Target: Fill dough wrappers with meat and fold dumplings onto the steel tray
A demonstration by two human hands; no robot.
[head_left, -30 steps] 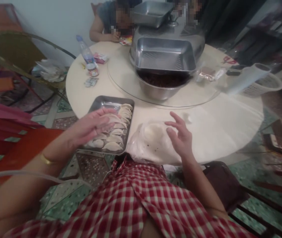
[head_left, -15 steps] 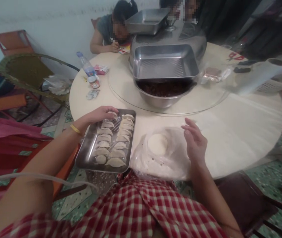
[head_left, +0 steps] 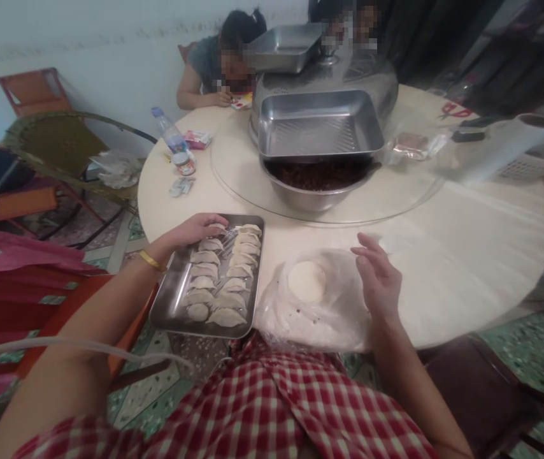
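A steel tray at the near table edge holds two rows of folded dumplings. My left hand reaches to the tray's far left corner, fingers curled down onto a dumpling there. A stack of round dough wrappers lies on a clear plastic bag to the right of the tray. My right hand hovers over the bag's right side, fingers spread and holding nothing.
A steel bowl of dark filling sits on the glass turntable, with deep steel pans stacked over it. A water bottle and small packets stand far left. Two people sit at the far side. A plastic wrap roll lies right.
My left hand moved from over the middle of the tray to its far left corner and curled onto a dumpling. My right hand shifted right, off the wrappers.
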